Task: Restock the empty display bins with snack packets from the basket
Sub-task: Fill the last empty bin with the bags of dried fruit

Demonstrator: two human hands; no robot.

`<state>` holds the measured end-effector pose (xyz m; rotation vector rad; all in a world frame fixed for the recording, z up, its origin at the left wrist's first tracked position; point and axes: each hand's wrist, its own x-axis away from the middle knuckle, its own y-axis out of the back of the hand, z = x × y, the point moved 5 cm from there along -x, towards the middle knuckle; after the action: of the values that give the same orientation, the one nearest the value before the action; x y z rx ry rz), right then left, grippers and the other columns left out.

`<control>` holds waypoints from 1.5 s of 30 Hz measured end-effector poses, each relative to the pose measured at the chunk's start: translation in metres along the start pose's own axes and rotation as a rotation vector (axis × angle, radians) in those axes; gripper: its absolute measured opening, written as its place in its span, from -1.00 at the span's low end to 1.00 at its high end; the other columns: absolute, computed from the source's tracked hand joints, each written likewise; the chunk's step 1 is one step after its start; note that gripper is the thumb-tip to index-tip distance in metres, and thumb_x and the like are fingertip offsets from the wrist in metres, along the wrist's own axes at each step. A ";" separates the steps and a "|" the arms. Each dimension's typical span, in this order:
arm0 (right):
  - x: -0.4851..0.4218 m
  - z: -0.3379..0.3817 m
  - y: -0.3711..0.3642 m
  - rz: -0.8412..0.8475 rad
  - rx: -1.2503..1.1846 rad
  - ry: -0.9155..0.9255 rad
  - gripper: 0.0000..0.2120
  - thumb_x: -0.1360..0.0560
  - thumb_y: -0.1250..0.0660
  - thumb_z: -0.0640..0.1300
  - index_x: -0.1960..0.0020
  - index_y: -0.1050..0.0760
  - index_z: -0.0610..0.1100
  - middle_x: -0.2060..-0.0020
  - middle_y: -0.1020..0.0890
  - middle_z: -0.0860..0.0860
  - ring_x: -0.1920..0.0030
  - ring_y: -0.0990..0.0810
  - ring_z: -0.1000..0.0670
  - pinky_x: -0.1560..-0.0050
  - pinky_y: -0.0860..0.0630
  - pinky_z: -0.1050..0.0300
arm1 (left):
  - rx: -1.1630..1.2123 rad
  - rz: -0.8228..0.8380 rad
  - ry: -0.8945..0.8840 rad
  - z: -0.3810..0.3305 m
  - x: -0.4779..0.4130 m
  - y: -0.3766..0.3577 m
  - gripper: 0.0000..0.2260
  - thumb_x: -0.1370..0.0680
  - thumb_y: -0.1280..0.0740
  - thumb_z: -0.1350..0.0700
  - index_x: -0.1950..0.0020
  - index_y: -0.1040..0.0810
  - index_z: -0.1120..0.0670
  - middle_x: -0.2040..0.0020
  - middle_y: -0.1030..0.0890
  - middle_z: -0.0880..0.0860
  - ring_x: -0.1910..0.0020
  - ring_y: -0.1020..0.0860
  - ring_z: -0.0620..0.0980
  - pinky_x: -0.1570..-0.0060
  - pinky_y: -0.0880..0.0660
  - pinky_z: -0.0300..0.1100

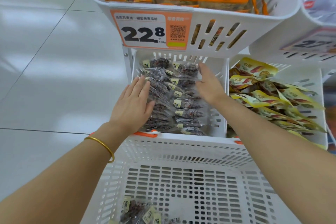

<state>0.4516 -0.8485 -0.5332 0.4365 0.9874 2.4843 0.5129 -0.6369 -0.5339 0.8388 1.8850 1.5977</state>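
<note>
A white lower display bin (217, 114) holds two rows of clear snack packets (183, 103) filled with dark pieces. My left hand (133, 103) lies flat with straight fingers on the left row. My right hand (209, 83) presses with straight fingers against the right side of the right row. Below them stands the white slotted basket (181, 148) with orange handle clips. A few of the same packets (140, 212) lie in its front left corner.
Above hangs a white bin (254, 29) of orange-topped packets with a 22.8 price tag (151, 30). To the right a bin (316, 85) holds yellow packets. Another bin (316, 29) stands at the upper right. Pale floor tiles (45, 60) lie on the left.
</note>
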 end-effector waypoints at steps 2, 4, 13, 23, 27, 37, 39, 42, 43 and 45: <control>0.001 0.002 0.002 0.020 0.017 -0.005 -0.37 -0.54 -0.07 -0.38 -0.54 0.03 -0.10 -0.51 -0.13 -0.06 -0.43 -0.26 -0.14 -0.34 -0.33 -0.02 | 0.005 0.001 -0.004 -0.002 0.002 0.002 -0.46 -0.62 -0.05 -0.05 -0.54 -0.02 0.15 -0.56 0.00 0.11 -0.53 0.09 0.04 -0.50 0.06 -0.05; 0.006 0.004 0.003 0.000 0.036 -0.009 -0.33 -0.54 -0.10 -0.37 -0.54 0.10 -0.09 -0.54 -0.02 -0.03 -0.41 -0.27 -0.17 -0.26 -0.41 -0.10 | 0.009 -0.002 -0.007 -0.005 0.007 0.005 -0.46 -0.63 -0.04 -0.05 -0.54 -0.01 0.14 -0.56 0.01 0.10 -0.53 0.10 0.02 -0.50 0.09 -0.08; 0.124 0.049 0.015 -0.196 -0.064 0.146 -0.48 -0.57 -0.17 -0.28 -0.49 -0.15 -0.08 -0.45 -0.24 0.01 -0.29 -0.27 0.18 -0.13 -0.05 0.63 | 0.086 -0.076 -0.029 -0.025 0.069 0.036 -0.51 -0.65 -0.03 -0.01 -0.52 -0.09 0.17 -0.54 -0.06 0.12 -0.53 0.01 0.05 -0.45 0.11 -0.19; 0.306 -0.033 -0.143 0.561 0.095 -0.132 -0.45 -0.58 -0.23 -0.17 -0.51 -0.12 -0.03 -0.48 -0.19 -0.01 -0.45 -0.23 -0.06 -0.41 -0.27 0.01 | -0.021 0.090 -0.044 -0.029 0.255 -0.001 -0.57 -0.54 -0.08 0.12 -0.37 -0.38 0.26 -0.40 -0.37 0.24 -0.41 -0.30 0.19 -0.42 -0.17 0.05; 0.301 -0.049 -0.173 0.665 0.264 -0.171 -0.23 -0.53 -0.34 -0.09 -0.55 0.08 -0.04 -0.53 -0.08 -0.03 -0.49 -0.14 -0.13 -0.42 -0.26 -0.08 | -0.042 0.098 -0.051 -0.023 0.267 0.005 -0.60 -0.55 -0.17 0.19 -0.38 -0.36 0.25 -0.42 -0.35 0.22 -0.44 -0.26 0.18 -0.44 -0.14 0.06; 0.288 -0.015 -0.195 0.684 0.773 0.264 -0.62 -0.41 -0.44 0.05 -0.16 -0.47 -0.02 -0.23 -0.41 -0.04 -0.30 -0.33 -0.12 -0.24 -0.26 -0.10 | -0.034 0.126 -0.020 -0.011 0.274 -0.004 -0.58 -0.55 -0.04 0.14 -0.36 -0.40 0.21 -0.40 -0.40 0.18 -0.42 -0.31 0.14 -0.44 -0.15 0.02; 0.284 -0.004 -0.200 0.681 0.783 0.432 -0.69 -0.38 -0.46 0.02 -0.10 -0.52 0.01 -0.44 -0.22 -0.05 -0.44 -0.14 -0.15 -0.36 -0.18 -0.18 | -0.018 0.121 -0.022 -0.011 0.276 -0.005 -0.58 -0.55 -0.03 0.14 -0.35 -0.41 0.21 -0.39 -0.41 0.18 -0.42 -0.32 0.14 -0.44 -0.16 0.02; 0.275 0.000 -0.209 0.804 0.797 0.402 -0.71 -0.37 -0.47 0.01 -0.04 -0.52 -0.04 -0.40 -0.29 -0.06 -0.40 -0.23 -0.17 -0.33 -0.22 -0.17 | 0.014 0.082 -0.017 -0.011 0.275 -0.003 -0.60 -0.55 -0.05 0.16 -0.35 -0.41 0.21 -0.38 -0.41 0.18 -0.42 -0.31 0.15 -0.43 -0.15 0.01; 0.273 0.000 -0.210 0.833 0.796 0.367 -0.71 -0.39 -0.46 -0.01 -0.03 -0.50 -0.07 -0.25 -0.40 -0.07 -0.27 -0.37 -0.15 -0.20 -0.30 -0.09 | 0.026 0.071 -0.007 -0.010 0.275 -0.004 -0.62 -0.55 -0.09 0.18 -0.35 -0.41 0.22 -0.38 -0.41 0.18 -0.42 -0.31 0.15 -0.43 -0.16 0.01; 0.273 0.001 -0.209 0.852 0.754 0.374 -0.76 -0.42 -0.44 -0.04 0.04 -0.43 -0.09 0.00 -0.46 -0.04 0.05 -0.45 -0.08 0.07 -0.34 0.04 | 0.055 0.059 0.016 -0.008 0.274 -0.005 -0.62 -0.53 -0.21 0.24 -0.36 -0.40 0.23 -0.38 -0.41 0.19 -0.42 -0.31 0.15 -0.41 -0.21 0.03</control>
<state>0.2747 -0.5756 -0.6442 0.7528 2.3071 2.8605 0.3224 -0.4392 -0.5373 0.9155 1.9403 1.5987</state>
